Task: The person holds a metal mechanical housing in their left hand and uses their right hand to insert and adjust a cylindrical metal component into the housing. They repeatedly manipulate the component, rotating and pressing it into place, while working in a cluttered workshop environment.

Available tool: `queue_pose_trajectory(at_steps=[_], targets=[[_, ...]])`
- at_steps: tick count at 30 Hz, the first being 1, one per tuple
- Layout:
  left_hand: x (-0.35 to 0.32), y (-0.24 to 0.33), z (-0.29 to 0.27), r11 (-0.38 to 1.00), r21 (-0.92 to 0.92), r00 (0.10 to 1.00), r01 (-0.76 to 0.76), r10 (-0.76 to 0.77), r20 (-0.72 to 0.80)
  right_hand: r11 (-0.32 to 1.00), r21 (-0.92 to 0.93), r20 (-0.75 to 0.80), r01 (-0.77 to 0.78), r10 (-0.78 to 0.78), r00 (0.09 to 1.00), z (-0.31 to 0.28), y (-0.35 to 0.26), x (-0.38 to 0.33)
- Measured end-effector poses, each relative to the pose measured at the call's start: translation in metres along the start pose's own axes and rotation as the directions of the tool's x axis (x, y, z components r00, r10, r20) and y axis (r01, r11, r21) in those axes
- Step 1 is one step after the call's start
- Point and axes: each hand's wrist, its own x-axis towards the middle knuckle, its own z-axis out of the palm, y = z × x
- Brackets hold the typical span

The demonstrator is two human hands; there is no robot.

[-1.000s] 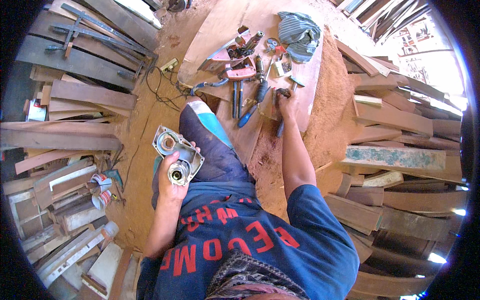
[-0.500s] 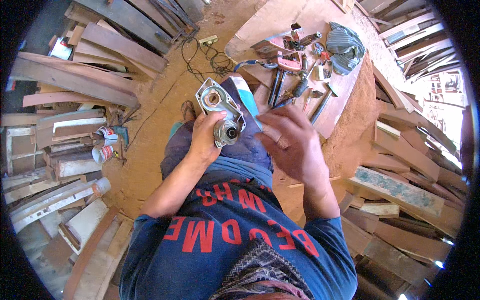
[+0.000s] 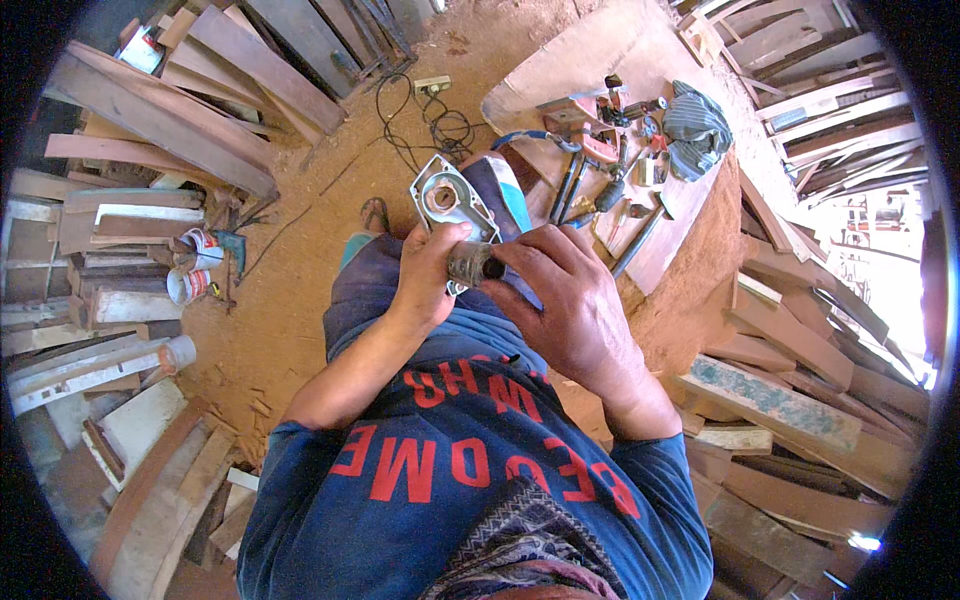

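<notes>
A silvery cast-metal gear housing (image 3: 467,212) is held over my lap, its flat face with a round bearing hole tilted up. My left hand (image 3: 428,278) is closed around its near left side, the thumb on top. A short ribbed cylinder (image 3: 466,265) with a dark open end sticks out of the housing toward the right. At that dark end the thumb and fingers of my right hand (image 3: 578,295) are closed; they partly hide it, and whether a smaller part sits between them does not show.
Beyond my right knee, a board (image 3: 545,62) carries a hammer (image 3: 645,235), red power-tool parts (image 3: 600,146) and a striped cloth (image 3: 697,130). A black cable (image 3: 440,135) coils on the dusty floor. Timber stacks (image 3: 160,120) line both sides; a drill (image 3: 235,250) lies left.
My right hand has come left from the air beside the housing onto the cylinder's end. The housing has turned slightly, so the cylinder points more to the right.
</notes>
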Motion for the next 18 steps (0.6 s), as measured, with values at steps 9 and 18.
queue_pose_trajectory(at_steps=[9, 18], targets=[[-0.0027, 0.0015, -0.0051, 1.000, -0.022, 1.000, 0.008, -0.008, -0.010, 0.997, -0.060, 0.080, 0.041, -0.036, 0.996, -0.0044, -0.0076, 0.0076], [-0.0055, 0.0045, -0.0023, 1.000, 0.009, 1.000, -0.015, 0.015, -0.011, 0.995, -0.043, 0.087, 0.095, -0.091, 0.992, -0.0067, -0.0058, 0.0098]])
